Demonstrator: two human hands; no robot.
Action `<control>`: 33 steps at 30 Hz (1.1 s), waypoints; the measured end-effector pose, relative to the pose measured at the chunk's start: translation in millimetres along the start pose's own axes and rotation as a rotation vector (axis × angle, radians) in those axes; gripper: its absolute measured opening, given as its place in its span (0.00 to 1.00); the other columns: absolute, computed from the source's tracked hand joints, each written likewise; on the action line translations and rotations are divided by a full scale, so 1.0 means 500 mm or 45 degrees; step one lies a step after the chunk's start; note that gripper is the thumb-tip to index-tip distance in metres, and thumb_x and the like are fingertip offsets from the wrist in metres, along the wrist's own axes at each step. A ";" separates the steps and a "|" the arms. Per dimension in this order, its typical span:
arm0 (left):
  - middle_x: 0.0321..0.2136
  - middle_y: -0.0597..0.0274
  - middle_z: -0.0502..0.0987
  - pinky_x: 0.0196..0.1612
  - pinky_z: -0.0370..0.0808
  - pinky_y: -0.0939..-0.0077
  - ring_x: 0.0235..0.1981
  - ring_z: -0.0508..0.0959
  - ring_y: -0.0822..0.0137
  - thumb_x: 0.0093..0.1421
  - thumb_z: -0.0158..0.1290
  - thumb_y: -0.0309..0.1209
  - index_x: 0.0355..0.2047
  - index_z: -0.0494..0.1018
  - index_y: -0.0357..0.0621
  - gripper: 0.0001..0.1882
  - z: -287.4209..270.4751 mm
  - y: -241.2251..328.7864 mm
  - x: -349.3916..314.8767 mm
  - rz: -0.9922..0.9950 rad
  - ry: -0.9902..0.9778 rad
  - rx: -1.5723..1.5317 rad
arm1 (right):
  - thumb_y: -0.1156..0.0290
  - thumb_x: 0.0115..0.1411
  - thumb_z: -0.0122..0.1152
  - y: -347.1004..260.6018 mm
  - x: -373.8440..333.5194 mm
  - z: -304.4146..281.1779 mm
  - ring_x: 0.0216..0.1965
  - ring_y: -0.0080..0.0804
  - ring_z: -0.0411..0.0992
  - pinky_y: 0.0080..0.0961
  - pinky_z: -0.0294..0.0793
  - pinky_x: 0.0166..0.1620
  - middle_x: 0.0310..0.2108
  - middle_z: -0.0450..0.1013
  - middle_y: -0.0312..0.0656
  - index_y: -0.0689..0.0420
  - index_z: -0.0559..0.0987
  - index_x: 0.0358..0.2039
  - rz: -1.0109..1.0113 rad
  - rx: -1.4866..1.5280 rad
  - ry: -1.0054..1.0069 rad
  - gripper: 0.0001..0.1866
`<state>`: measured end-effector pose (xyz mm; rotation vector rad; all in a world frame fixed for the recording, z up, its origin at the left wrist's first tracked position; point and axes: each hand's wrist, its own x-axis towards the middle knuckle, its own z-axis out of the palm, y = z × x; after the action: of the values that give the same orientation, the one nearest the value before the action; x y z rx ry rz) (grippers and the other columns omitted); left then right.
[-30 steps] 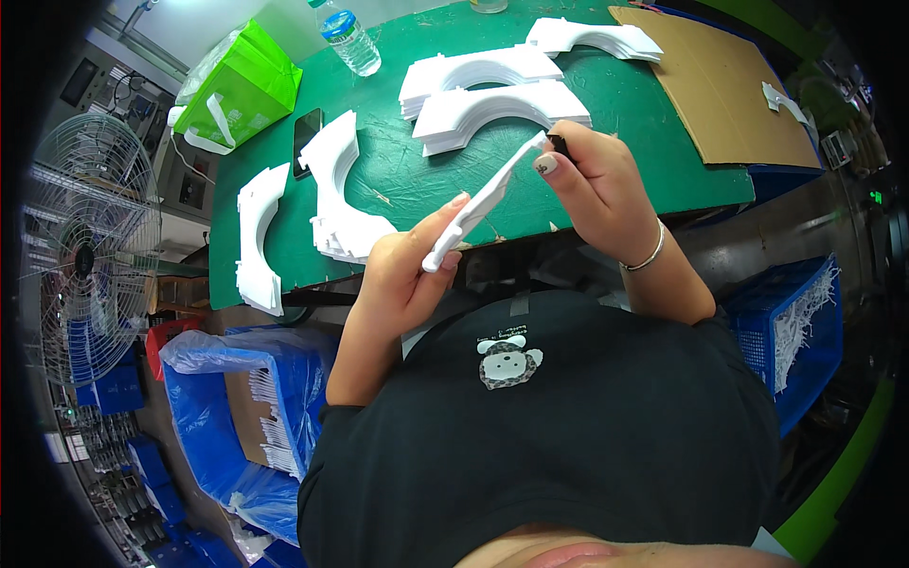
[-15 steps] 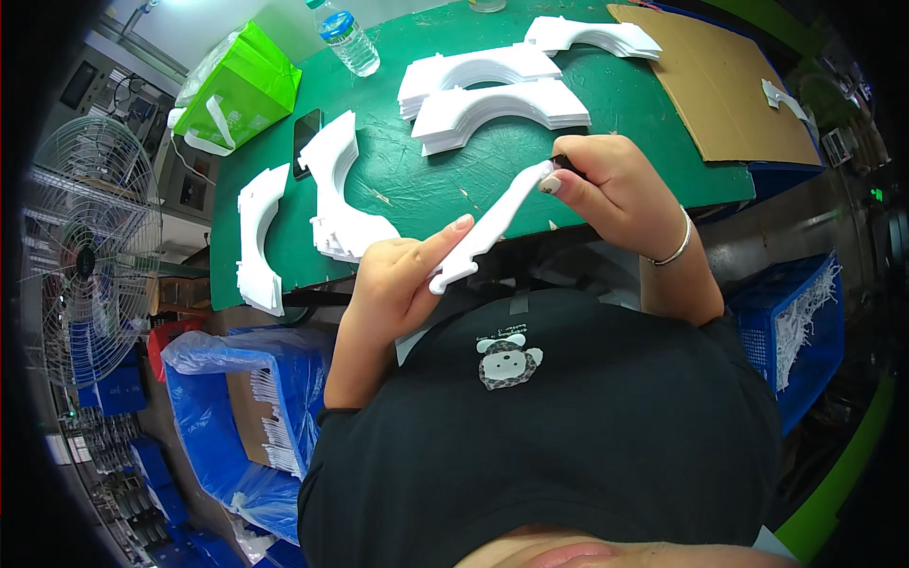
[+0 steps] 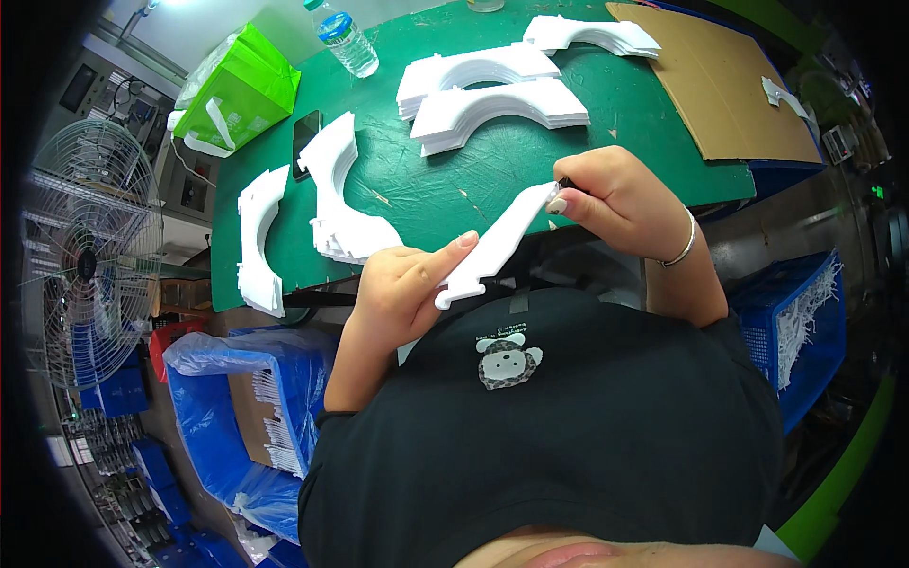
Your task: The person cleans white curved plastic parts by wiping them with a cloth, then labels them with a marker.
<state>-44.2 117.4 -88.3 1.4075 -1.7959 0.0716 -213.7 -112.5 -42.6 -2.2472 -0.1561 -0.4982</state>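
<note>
A curved white plastic part (image 3: 504,237) is gripped at its lower end by my left hand (image 3: 402,289), thumb or finger stretched along its face. It slants up to the right over the table's near edge. My right hand (image 3: 620,201) is closed around a small black tool (image 3: 565,183), whose tip meets the upper end of the part; most of the tool is hidden in the fist. Beyond my hands lie stacks of like white arched parts: one stack (image 3: 507,106) in the middle, another (image 3: 331,189) by my left hand, and one (image 3: 258,237) farther left.
The green table (image 3: 454,204) also bears a water bottle (image 3: 348,43), a green bag (image 3: 241,90), a dark phone (image 3: 305,142) and a cardboard sheet (image 3: 710,85). Blue crates stand below, a lined one (image 3: 204,417) at left and one with white scraps (image 3: 800,322) at right. A fan (image 3: 90,256) stands far left.
Both hands have come slightly down and to the right with the white part. The part has turned a little, showing more of its broad face. The stacks have stayed put.
</note>
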 end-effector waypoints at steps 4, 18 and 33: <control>0.19 0.60 0.74 0.19 0.66 0.70 0.14 0.71 0.62 0.39 0.52 0.17 0.54 0.73 0.36 0.35 0.003 -0.002 -0.003 -0.003 -0.009 0.012 | 0.60 0.65 0.56 0.005 -0.002 -0.005 0.18 0.45 0.61 0.34 0.62 0.25 0.16 0.63 0.50 0.63 0.70 0.22 0.060 0.016 -0.079 0.21; 0.22 0.57 0.76 0.22 0.68 0.69 0.17 0.75 0.62 0.58 0.53 0.34 0.49 0.73 0.29 0.23 -0.040 -0.012 -0.013 0.049 0.113 0.260 | 0.59 0.65 0.56 0.053 -0.008 -0.002 0.18 0.39 0.61 0.33 0.62 0.25 0.17 0.63 0.47 0.63 0.70 0.23 0.147 0.000 -0.109 0.21; 0.50 0.58 0.79 0.61 0.66 0.58 0.59 0.70 0.49 0.51 0.51 0.17 0.39 0.81 0.46 0.17 -0.155 -0.239 -0.139 -0.522 -0.181 0.760 | 0.57 0.59 0.61 0.180 0.018 0.057 0.21 0.43 0.67 0.36 0.64 0.26 0.18 0.67 0.47 0.61 0.72 0.22 0.353 -0.488 0.364 0.20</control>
<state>100.0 166.7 -132.5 2.2306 -1.6256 0.3189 -172.8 -151.6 -118.7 -2.4795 0.4259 -0.7377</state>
